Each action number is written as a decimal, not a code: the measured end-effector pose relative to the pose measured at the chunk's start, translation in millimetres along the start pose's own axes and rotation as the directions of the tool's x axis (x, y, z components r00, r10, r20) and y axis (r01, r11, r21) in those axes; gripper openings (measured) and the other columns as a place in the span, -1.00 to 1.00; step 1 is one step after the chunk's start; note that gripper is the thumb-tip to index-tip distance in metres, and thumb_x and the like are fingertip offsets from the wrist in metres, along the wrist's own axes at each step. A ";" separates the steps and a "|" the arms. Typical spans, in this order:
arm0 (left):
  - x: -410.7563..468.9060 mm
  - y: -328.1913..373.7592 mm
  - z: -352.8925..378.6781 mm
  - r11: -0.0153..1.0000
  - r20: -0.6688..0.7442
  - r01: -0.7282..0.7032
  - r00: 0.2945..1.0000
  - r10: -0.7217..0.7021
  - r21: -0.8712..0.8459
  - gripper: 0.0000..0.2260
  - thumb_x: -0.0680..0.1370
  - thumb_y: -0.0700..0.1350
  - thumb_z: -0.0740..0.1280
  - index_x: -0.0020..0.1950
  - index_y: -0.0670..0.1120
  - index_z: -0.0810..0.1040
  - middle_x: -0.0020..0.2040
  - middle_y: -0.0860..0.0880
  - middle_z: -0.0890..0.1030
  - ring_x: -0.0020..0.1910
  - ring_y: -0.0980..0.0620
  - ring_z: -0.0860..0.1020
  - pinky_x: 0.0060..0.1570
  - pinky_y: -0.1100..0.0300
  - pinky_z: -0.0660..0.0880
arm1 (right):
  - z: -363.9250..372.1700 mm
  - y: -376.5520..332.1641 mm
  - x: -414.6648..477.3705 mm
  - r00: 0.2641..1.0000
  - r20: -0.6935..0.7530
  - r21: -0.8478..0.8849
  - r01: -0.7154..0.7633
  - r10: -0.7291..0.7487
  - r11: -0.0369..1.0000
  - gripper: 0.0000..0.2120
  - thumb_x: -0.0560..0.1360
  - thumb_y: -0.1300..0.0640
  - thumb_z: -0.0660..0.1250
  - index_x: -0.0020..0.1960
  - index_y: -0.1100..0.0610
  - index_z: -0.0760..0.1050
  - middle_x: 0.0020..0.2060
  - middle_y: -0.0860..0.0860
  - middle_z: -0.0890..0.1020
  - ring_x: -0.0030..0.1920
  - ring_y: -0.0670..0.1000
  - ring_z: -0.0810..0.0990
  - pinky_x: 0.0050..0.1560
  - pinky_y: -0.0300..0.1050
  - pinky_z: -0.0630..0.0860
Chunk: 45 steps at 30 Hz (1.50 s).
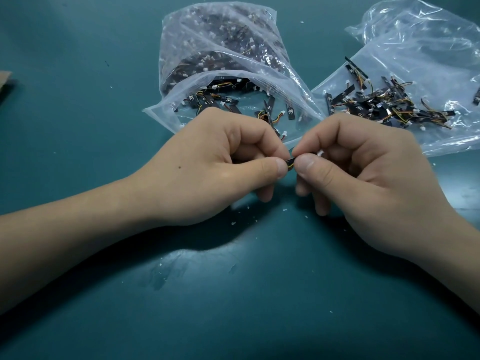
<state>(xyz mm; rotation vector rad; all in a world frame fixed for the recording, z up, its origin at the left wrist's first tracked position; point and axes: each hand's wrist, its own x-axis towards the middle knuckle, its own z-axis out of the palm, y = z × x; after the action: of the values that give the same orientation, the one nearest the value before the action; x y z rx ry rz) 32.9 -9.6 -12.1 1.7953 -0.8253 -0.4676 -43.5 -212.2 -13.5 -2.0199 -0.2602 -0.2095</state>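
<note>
A person's left hand (215, 167) and right hand (368, 175) meet over a green table (233, 307), each pinching one end of a small black strip (290, 160) between thumb and forefinger. The other fingers are curled under. Thin coloured wires (291, 166) show in the gap between the two thumbs, and a white plug (320, 152) pokes out just behind the right forefinger. How the strip lies inside the pinch is hidden.

Just beyond the grip, towards the left knuckles, a full bag (220, 48) of the same parts lies open. Beyond the right hand, a second bag (428, 48) holds a loose scatter of them. White flecks (233, 223) dot the table below the hands.

The work looks like fine handling of one part, perhaps bending or separating it. It is best done with the pinch close to the middle, the pull short and even, and the strain on the strip rather than the wires, which look likely to tear loose.
</note>
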 end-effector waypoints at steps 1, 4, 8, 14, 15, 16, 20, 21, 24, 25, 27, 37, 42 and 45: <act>0.2 0.2 -0.5 1.000 0.001 0.002 1.000 -0.002 -0.014 -0.92 0.56 -0.09 0.38 -0.06 -0.06 0.66 -0.36 -0.02 0.68 -0.44 0.02 0.50 -0.40 0.23 0.40 | 0.2 -0.3 -0.5 1.000 -0.003 0.015 0.008 -0.008 1.000 -0.93 0.58 0.17 0.37 -0.01 0.02 0.57 -0.33 -0.02 0.68 -0.48 -0.04 0.59 -0.43 -0.28 0.48; 0.9 0.5 -1.9 0.999 -0.011 0.004 1.000 -0.005 -0.039 -0.91 0.56 -0.11 0.37 -0.07 -0.07 0.66 -0.40 -0.03 0.64 -0.45 0.02 0.49 -0.41 0.25 0.38 | 0.4 -0.1 -1.8 1.000 -0.012 0.056 0.026 -0.025 0.998 -0.87 0.57 0.19 0.39 0.09 0.01 0.56 -0.24 0.05 0.69 -0.45 0.00 0.60 -0.42 -0.16 0.54; 1.5 0.7 -2.4 1.000 -0.007 0.008 1.000 -0.008 -0.028 -0.90 0.55 -0.10 0.37 -0.06 -0.07 0.67 -0.41 -0.03 0.64 -0.45 -0.03 0.47 -0.41 0.24 0.36 | -0.4 2.5 -1.5 0.998 -0.038 0.004 0.052 -0.051 0.999 -0.87 0.58 0.23 0.40 0.00 0.01 0.54 -0.20 -0.01 0.70 -0.49 0.00 0.56 -0.45 -0.21 0.49; 2.3 0.6 -2.9 1.000 -0.008 0.002 1.000 -0.002 -0.027 -0.89 0.56 -0.10 0.36 -0.07 -0.04 0.68 -0.42 -0.03 0.63 -0.46 -0.01 0.43 -0.42 0.24 0.35 | 1.9 5.7 -1.0 0.996 -0.038 -0.090 0.079 -0.083 0.993 -0.91 0.62 0.14 0.35 0.01 -0.05 0.50 -0.15 -0.06 0.68 -0.48 0.02 0.57 -0.47 -0.10 0.50; 2.6 0.3 -3.2 0.999 -0.014 0.001 1.000 -0.001 -0.033 -0.89 0.56 -0.10 0.36 -0.07 -0.04 0.69 -0.42 -0.03 0.63 -0.47 0.03 0.43 -0.42 0.25 0.35 | 2.2 5.9 -0.8 0.996 -0.034 -0.094 0.081 -0.085 0.992 -0.92 0.63 0.11 0.32 0.01 -0.06 0.49 -0.14 -0.06 0.67 -0.48 0.02 0.57 -0.46 -0.10 0.50; 2.9 0.0 -3.6 0.999 -0.023 0.000 1.000 -0.001 -0.043 -0.89 0.56 -0.11 0.36 -0.08 -0.04 0.69 -0.43 -0.02 0.62 -0.47 0.05 0.42 -0.42 0.25 0.35 | 2.4 5.8 -0.5 0.996 -0.029 -0.095 0.085 -0.088 0.992 -0.93 0.63 0.10 0.30 0.01 -0.07 0.47 -0.12 -0.06 0.67 -0.48 0.02 0.57 -0.45 -0.12 0.50; 3.5 -0.6 -3.6 0.999 -0.036 -0.002 0.999 0.000 -0.053 -0.89 0.55 -0.11 0.37 -0.09 -0.04 0.69 -0.44 -0.02 0.62 -0.47 0.03 0.42 -0.42 0.22 0.35 | 1.4 6.7 -1.4 0.994 -0.035 -0.098 0.103 -0.107 0.990 -0.92 0.63 0.05 0.31 0.03 -0.13 0.45 -0.10 -0.07 0.64 -0.48 0.07 0.55 -0.44 0.01 0.53; 3.3 -0.6 -3.2 0.999 -0.036 -0.002 0.999 0.000 -0.053 -0.90 0.55 -0.11 0.37 -0.08 -0.04 0.69 -0.43 -0.02 0.62 -0.48 0.03 0.41 -0.42 0.22 0.34 | 1.2 6.6 -1.7 0.993 -0.043 -0.093 0.102 -0.106 0.990 -0.89 0.62 0.04 0.33 0.06 -0.18 0.47 -0.10 -0.07 0.63 -0.48 0.13 0.53 -0.44 0.10 0.52; 3.1 -0.6 -3.8 0.999 -0.040 0.000 0.999 -0.002 -0.053 -0.90 0.55 -0.11 0.37 -0.08 -0.06 0.69 -0.44 -0.01 0.62 -0.47 0.03 0.41 -0.42 0.22 0.33 | 1.8 5.3 -1.5 0.993 -0.050 -0.095 0.102 -0.107 0.990 -0.85 0.61 0.08 0.39 0.09 -0.17 0.55 -0.10 -0.07 0.60 -0.49 0.18 0.53 -0.48 0.08 0.50; 3.1 -0.5 -3.8 0.999 -0.041 0.002 0.999 -0.004 -0.054 -0.90 0.55 -0.11 0.37 -0.07 -0.06 0.69 -0.44 -0.01 0.62 -0.47 0.02 0.41 -0.42 0.21 0.33 | 2.0 5.2 -1.5 0.992 -0.055 -0.109 0.104 -0.111 0.989 -0.86 0.61 0.12 0.40 0.06 -0.13 0.57 -0.12 -0.09 0.61 -0.50 0.12 0.56 -0.50 -0.03 0.49; 3.1 -0.4 -3.7 0.998 -0.039 0.006 0.999 -0.008 -0.055 -0.89 0.55 -0.10 0.37 -0.07 -0.06 0.69 -0.43 -0.01 0.63 -0.47 0.02 0.41 -0.42 0.21 0.33 | 2.4 4.5 -1.3 0.993 -0.069 -0.124 0.090 -0.099 0.988 -0.86 0.62 0.17 0.40 0.01 -0.08 0.58 -0.17 -0.13 0.62 -0.50 0.03 0.61 -0.49 -0.22 0.43; -0.1 -0.2 -0.2 1.000 -0.046 -0.009 0.999 0.010 0.022 -0.92 0.56 -0.08 0.40 -0.09 0.00 0.68 -0.41 0.00 0.66 -0.50 0.16 0.43 -0.46 0.37 0.33 | 0.6 2.9 -0.8 0.998 -0.052 -0.046 0.034 -0.036 0.998 -0.91 0.60 0.14 0.39 -0.03 -0.03 0.54 -0.19 -0.07 0.69 -0.50 0.03 0.56 -0.50 -0.12 0.51; -0.3 -0.1 0.9 1.000 -0.026 -0.008 1.000 0.009 0.024 -0.93 0.57 -0.09 0.40 -0.09 -0.02 0.67 -0.39 0.00 0.68 -0.49 0.16 0.46 -0.44 0.37 0.37 | 0.5 0.8 0.3 0.999 -0.050 0.048 -0.019 0.021 0.999 -0.91 0.56 0.19 0.41 -0.02 0.01 0.56 -0.26 0.00 0.71 -0.49 -0.05 0.58 -0.46 -0.24 0.50; 0.3 -0.4 0.7 0.999 -0.014 0.000 1.000 0.001 0.033 -0.93 0.57 -0.08 0.41 -0.08 -0.02 0.68 -0.37 0.00 0.68 -0.47 0.09 0.49 -0.43 0.32 0.39 | 0.0 0.2 0.6 0.999 -0.040 0.023 -0.033 0.034 0.999 -0.93 0.54 0.17 0.42 -0.02 0.01 0.61 -0.28 -0.04 0.71 -0.50 -0.04 0.57 -0.45 -0.25 0.50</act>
<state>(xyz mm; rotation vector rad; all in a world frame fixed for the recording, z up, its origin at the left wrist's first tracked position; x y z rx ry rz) 32.7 -10.1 -12.7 1.8263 -0.8279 -0.4427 -42.8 -212.3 -13.5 -1.9942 -0.2021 -0.2251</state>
